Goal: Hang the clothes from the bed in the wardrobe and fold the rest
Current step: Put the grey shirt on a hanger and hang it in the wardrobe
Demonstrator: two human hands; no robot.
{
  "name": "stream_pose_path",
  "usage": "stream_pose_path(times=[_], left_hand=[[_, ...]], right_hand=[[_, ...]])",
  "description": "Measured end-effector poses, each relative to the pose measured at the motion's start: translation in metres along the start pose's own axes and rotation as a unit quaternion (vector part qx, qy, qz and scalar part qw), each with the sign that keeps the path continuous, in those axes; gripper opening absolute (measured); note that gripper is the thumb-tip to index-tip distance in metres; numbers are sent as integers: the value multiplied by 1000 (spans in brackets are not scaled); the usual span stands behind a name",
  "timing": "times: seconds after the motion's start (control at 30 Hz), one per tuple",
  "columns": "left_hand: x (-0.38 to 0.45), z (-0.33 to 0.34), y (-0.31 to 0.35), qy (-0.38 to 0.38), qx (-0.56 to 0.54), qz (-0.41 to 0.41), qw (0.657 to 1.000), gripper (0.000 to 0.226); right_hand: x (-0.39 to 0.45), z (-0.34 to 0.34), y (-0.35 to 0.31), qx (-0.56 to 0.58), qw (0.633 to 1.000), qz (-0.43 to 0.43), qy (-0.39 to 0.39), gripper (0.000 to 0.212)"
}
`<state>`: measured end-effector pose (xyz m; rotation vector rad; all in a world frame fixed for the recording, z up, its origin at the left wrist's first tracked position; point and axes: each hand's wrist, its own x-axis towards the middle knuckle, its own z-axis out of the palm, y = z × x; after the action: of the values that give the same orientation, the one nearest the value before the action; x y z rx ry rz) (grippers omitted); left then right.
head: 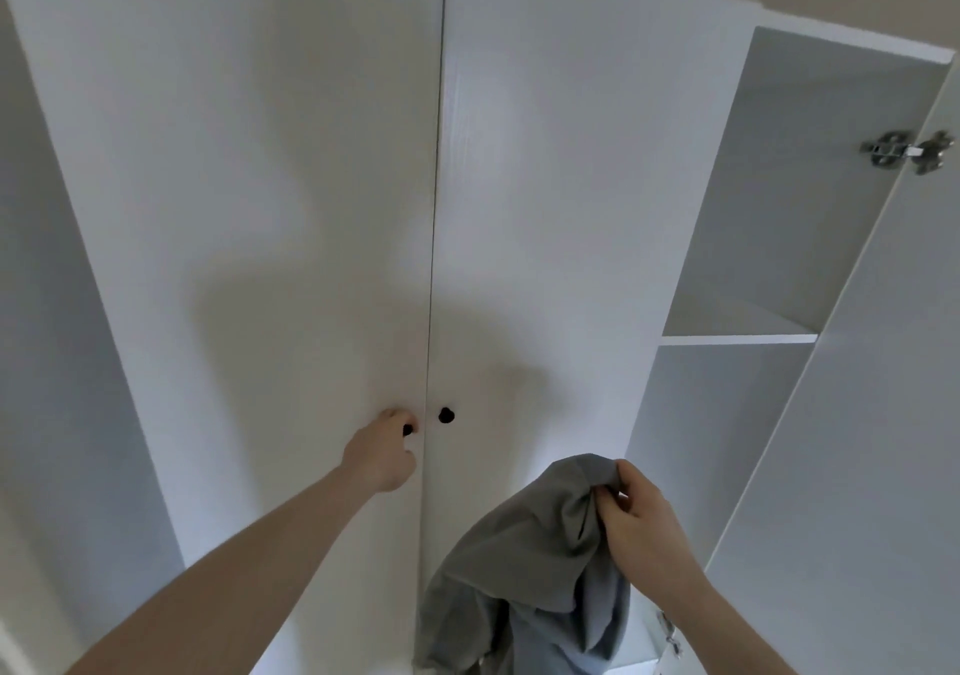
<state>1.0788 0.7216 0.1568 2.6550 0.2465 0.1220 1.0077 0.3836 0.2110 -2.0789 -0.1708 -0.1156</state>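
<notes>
While the garment (524, 544) is bunched in the right hand (641, 513), the knob (408, 430) is pinched by the left hand (382, 453); the door (260, 206) should be pulled straight back.

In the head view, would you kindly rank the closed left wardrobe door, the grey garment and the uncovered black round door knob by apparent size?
1. Closed white left wardrobe door
2. Grey fabric garment, though nearness to the camera enlarges it
3. Uncovered black round door knob
</notes>
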Motion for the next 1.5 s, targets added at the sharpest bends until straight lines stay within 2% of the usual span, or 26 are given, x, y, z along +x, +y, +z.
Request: stream_pose_path(times=[0.3, 0.6, 0.7, 0.83, 0.87, 0.93, 1.0, 1.17, 1.23, 1.27, 1.33, 1.4, 1.5], left_hand=[[-139, 17, -9, 101, -88, -38, 990, 27], [-293, -2, -62, 220, -47, -154, 962, 25], [-333, -26, -86, 227, 2, -210, 951, 22], [-368, -56, -114, 187, 63, -296, 934, 21], [-376, -59, -121, 175, 72, -320, 928, 28], [-388, -63, -134, 150, 71, -341, 925, 61], [-398, -68, -138, 149, 34, -339, 928, 82], [-416, -79, -148, 191, -133, -324, 917, 93], [-423, -84, -155, 187, -211, -312, 908, 100], [-427, -88, -157, 180, -213, -304, 911, 101], [-432, -91, -154, 177, -166, -302, 922, 96], [-433, -87, -138, 179, -129, -278, 935, 80], [-433, -81, -101, 123, -229, -196, 946, 44]], right_hand=[[-24, 6, 6, -4, 996, -24, -84, 17], [-71, 8, 10, 5, 985, -68, -160, 16], [-89, 9, 11, 7, 981, -83, -176, 16], [-110, 10, 4, 15, 977, -97, -191, 17], [-114, 10, 1, 16, 975, -103, -195, 17], [-120, 12, -5, 19, 973, -113, -203, 17], [-126, 14, -12, 23, 971, -121, -207, 18], [-146, 16, -24, 29, 962, -137, -234, 18], [-154, 17, -29, 27, 957, -150, -248, 17], [-157, 18, -31, 23, 955, -156, -252, 17], [-163, 21, -35, 21, 953, -163, -256, 18], [-170, 24, -40, 25, 950, -166, -263, 18], [-180, 33, -48, 22, 944, -169, -281, 19]])
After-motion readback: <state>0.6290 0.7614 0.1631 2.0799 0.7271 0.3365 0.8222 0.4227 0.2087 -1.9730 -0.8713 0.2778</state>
